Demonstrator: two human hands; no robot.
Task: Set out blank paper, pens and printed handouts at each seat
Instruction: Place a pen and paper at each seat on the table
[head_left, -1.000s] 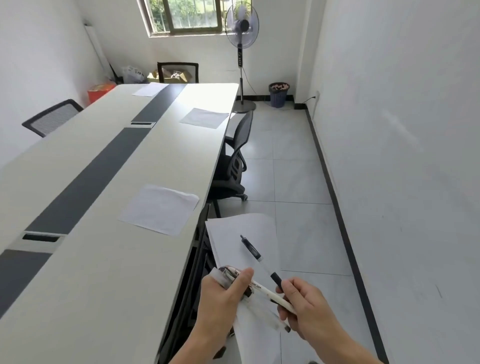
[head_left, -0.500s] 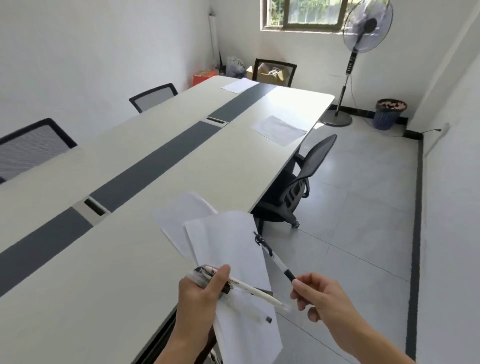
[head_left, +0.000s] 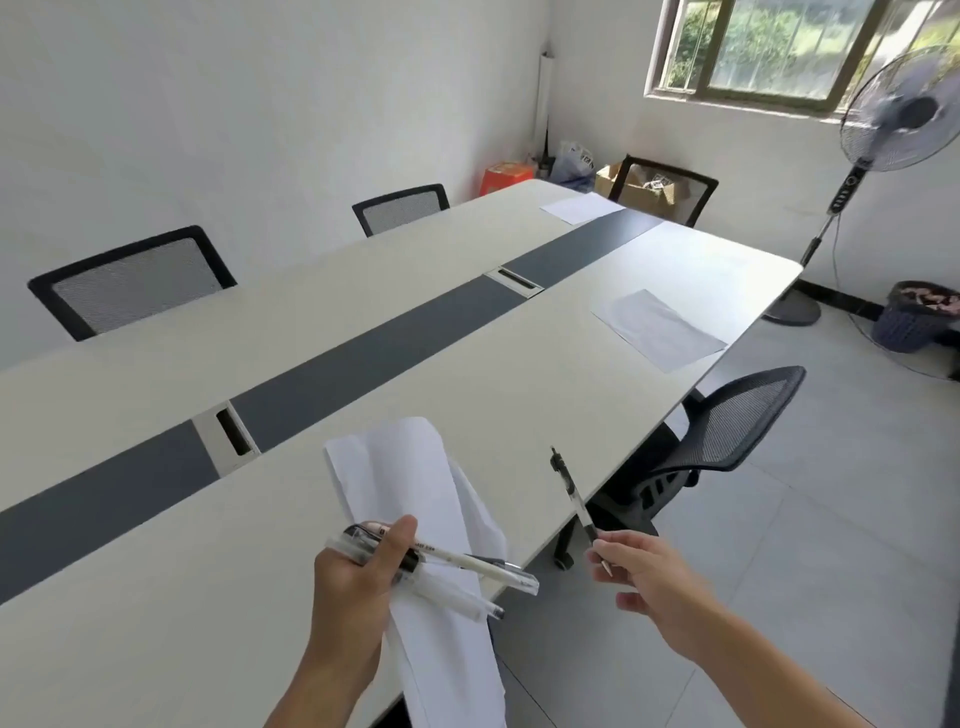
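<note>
My left hand (head_left: 353, 582) grips a curled stack of white paper (head_left: 410, 488) together with a few white pens (head_left: 467, 566) over the near edge of the long white table (head_left: 363, 322). My right hand (head_left: 649, 577) pinches a single black-and-clear pen (head_left: 571, 493) near its tip, its cap end pointing up and away, beside the table edge. One sheet (head_left: 657, 328) lies at the far right seat and another sheet (head_left: 581, 207) at the table's far end. The sheet at the near seat is mostly hidden behind the stack I hold.
A dark strip with cable slots (head_left: 236, 432) runs down the table's middle. A black mesh chair (head_left: 722, 431) stands at the right side, two more chairs (head_left: 130, 280) along the left wall and one at the far end. A standing fan (head_left: 878, 135) and a bin (head_left: 917, 314) stand at the right.
The view has swung left and closer over the table. My right hand has drawn the single pen apart from the bundle in my left hand and raised it more upright.
</note>
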